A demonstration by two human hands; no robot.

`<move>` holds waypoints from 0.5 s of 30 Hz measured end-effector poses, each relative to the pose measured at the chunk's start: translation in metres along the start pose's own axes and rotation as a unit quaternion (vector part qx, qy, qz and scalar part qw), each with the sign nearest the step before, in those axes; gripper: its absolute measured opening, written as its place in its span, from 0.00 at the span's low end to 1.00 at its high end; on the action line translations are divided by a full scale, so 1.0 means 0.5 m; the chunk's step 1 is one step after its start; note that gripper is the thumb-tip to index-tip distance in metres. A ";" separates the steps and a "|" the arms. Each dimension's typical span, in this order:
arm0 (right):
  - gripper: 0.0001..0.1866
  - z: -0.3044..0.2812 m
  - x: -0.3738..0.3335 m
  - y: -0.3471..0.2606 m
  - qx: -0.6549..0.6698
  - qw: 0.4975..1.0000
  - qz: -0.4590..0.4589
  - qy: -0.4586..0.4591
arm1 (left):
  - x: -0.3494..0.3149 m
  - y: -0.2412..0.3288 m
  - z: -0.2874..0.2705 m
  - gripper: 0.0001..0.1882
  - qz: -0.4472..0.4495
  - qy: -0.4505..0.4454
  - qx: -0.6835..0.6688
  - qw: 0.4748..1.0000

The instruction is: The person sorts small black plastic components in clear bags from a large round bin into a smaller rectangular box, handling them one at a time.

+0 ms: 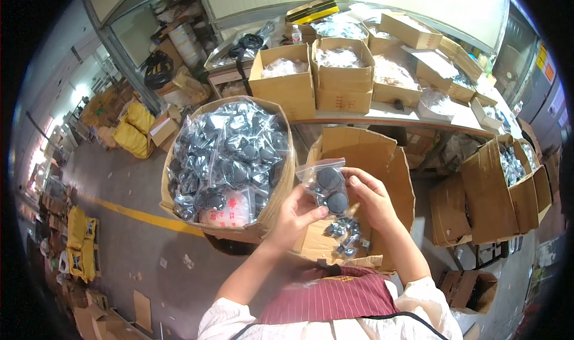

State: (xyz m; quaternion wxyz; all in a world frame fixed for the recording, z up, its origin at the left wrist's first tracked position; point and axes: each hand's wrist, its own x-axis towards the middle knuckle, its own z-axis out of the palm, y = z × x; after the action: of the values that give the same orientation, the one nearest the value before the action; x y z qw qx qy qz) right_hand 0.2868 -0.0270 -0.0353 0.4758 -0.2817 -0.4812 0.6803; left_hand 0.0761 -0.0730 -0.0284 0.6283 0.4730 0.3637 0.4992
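Observation:
A clear zip bag [323, 170] with black round parts in it is held up in front of me, above the open cardboard box [391, 178]. My left hand [294, 217] grips the bag's lower left side, its thumb pressed on the front. At the right edge, the bag is pinched by my right hand [372, 197]; some of its fingers are hidden. Below the bag, several small bagged dark parts [347, 235] lie in the box. Left of it stands a big carton [288, 160] heaped with clear bags of black round parts [239, 142], with a white bag with red print [230, 211] near its front.
Along the back runs a white table [382, 114] bearing open cartons [341, 89] of clear bags and a bottle [296, 34]. More cartons [499, 190] stand at the right. Yellow sacks [134, 130] lie at the left, beyond a yellow floor line [143, 216].

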 end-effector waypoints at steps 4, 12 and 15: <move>0.20 -0.005 0.008 0.019 -0.016 1.000 0.004 0.004 | -0.004 0.005 0.000 0.33 -0.029 0.001 -0.001 1.000; 0.20 -0.009 0.009 0.009 0.027 0.997 0.073 -0.007 | -0.009 -0.004 0.002 0.28 0.001 0.006 -0.009 1.000; 0.24 0.002 0.009 0.011 0.050 0.994 0.093 -0.017 | -0.009 -0.016 0.002 0.27 -0.001 0.014 -0.019 1.000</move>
State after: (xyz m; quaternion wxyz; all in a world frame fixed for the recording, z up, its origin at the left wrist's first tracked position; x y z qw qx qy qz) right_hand 0.2821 -0.0236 -0.0394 0.4156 -0.2900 -0.4262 0.7494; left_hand 0.0781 -0.0779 -0.0356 0.6328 0.4537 0.3633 0.5116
